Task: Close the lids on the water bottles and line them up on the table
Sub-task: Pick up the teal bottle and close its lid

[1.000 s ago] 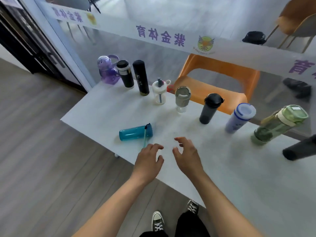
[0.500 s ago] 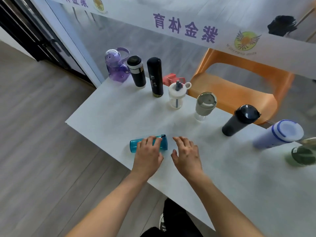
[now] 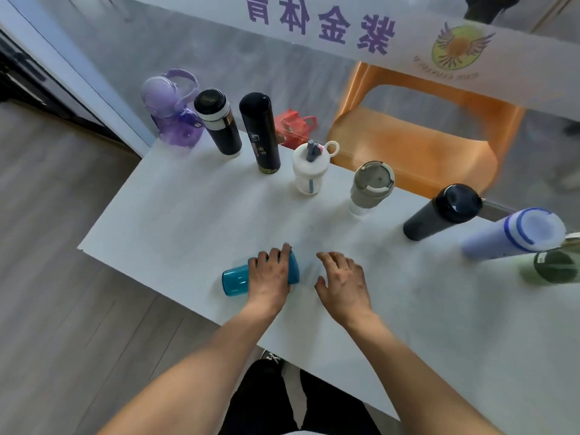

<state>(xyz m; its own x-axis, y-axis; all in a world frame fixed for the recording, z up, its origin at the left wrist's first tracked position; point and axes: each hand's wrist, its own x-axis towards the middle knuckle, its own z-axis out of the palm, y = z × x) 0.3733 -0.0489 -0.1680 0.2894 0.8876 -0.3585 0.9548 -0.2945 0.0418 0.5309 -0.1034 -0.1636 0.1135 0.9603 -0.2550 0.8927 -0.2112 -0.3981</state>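
Note:
A teal bottle (image 3: 234, 279) lies on its side near the front edge of the white table (image 3: 175, 221). My left hand (image 3: 270, 277) wraps over its right half, fingers curled around it. My right hand (image 3: 342, 282) hovers just to the right, fingers spread, holding nothing. Along the table's far edge stands a row: a purple bottle (image 3: 171, 111), a black and white flask (image 3: 218, 122), a tall black flask (image 3: 260, 133), a white bottle (image 3: 310, 169), a grey tumbler (image 3: 370, 186), a dark bottle (image 3: 439, 211), a lavender bottle (image 3: 514, 233) and a green bottle (image 3: 555, 265).
Beyond the table's far edge is a glass wall with a white banner (image 3: 361, 29); an orange chair (image 3: 417, 136) and a small red bag (image 3: 293, 127) show behind it. Grey wood floor (image 3: 56, 277) lies left of the table. My legs stand at the table's near edge.
My left hand has reached forward and closed over the teal bottle. My right hand moved up beside it. The view has swung closer to the table and leftward.

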